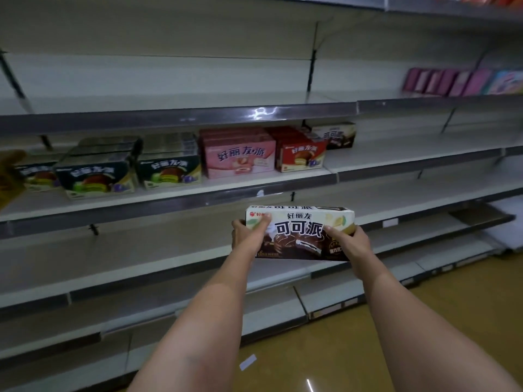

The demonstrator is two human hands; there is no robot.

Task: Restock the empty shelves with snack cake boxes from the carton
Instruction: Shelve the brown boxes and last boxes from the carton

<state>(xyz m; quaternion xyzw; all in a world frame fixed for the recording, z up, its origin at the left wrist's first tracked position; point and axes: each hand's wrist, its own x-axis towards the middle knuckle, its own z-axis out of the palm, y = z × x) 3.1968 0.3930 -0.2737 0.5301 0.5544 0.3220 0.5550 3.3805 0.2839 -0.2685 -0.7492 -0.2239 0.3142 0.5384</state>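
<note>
Because the cocoa pie box (300, 233) is light, stiff cardboard, it should be taken at its short ends. Left hand (249, 232) and right hand (349, 244) each grip one end, holding it before the stocked shelf (368, 165).

Dim, soft-focus view with glare on the shelf edge (263, 112) and bowed margins.

My left hand (249, 233) covers the lower left corner of the white-and-brown box (301, 236); my right hand (349, 244) hides its lower right corner. At the far left edge of the frame, a blurred yellow-brown shape (10, 176) is cut off and unidentifiable. In the upper right, the purple packages (447, 82) are too blurred to read.
</note>
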